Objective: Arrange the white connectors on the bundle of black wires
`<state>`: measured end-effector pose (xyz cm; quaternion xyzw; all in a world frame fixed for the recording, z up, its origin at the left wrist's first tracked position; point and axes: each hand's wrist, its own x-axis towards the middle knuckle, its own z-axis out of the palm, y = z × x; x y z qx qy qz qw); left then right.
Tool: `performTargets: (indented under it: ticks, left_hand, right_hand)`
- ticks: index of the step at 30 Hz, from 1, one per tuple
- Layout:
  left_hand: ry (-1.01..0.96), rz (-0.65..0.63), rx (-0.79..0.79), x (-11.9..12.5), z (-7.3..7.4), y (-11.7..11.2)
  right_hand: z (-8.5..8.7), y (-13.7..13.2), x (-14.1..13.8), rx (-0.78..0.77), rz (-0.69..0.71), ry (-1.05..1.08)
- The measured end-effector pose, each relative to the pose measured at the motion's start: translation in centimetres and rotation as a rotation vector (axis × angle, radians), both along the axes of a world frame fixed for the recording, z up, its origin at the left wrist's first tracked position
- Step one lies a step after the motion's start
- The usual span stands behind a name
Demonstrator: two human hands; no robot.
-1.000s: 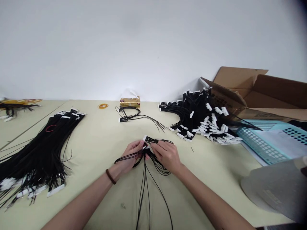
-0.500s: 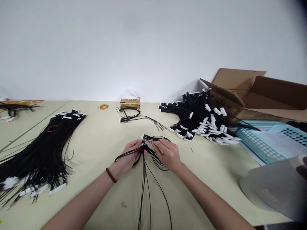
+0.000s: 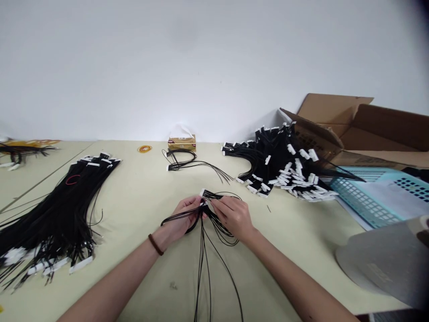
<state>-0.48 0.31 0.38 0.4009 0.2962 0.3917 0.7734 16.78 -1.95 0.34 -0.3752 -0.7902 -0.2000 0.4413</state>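
Observation:
Between my hands, above the middle of the table, is a black wire harness (image 3: 219,226) with white connectors. My left hand (image 3: 186,218) is closed on it near a connector, and a brown band circles that wrist. Some wires loop across the left palm, and several long ones hang down toward me. My right hand (image 3: 234,216) pinches close to the same connector, its fingertips almost touching the left ones. Whether a single wire end sits in that pinch is too small to make out. One white connector (image 3: 203,192) sticks out just beyond my fingers.
A large bundle of black wires (image 3: 63,205) lies left. Harnesses with white connectors (image 3: 284,174) are heaped at right, near a cardboard box (image 3: 385,129) and a turquoise basket (image 3: 368,210). A grey container (image 3: 378,259) stands front right. Behind are a tissue box (image 3: 182,143), rubber bands (image 3: 145,149) and another harness (image 3: 181,166).
My right fingertips have moved slightly left, in closer to the connector. The harness and both hands have shifted a little to the right and toward me.

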Motion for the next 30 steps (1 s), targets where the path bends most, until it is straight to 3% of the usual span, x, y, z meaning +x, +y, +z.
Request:
performTargets:
  ticks: [11, 30]
  left_hand:
    - [0.025, 0.001, 0.049, 0.23, 0.84, -0.35]
    - [0.041, 0.018, 0.053, 0.19, 0.81, -0.35]
  right_hand:
    - [0.16, -0.13, -0.02, 0.033, -0.008, -0.031]
    - [0.57, -0.18, 0.08, 0.045, 0.014, -0.044]
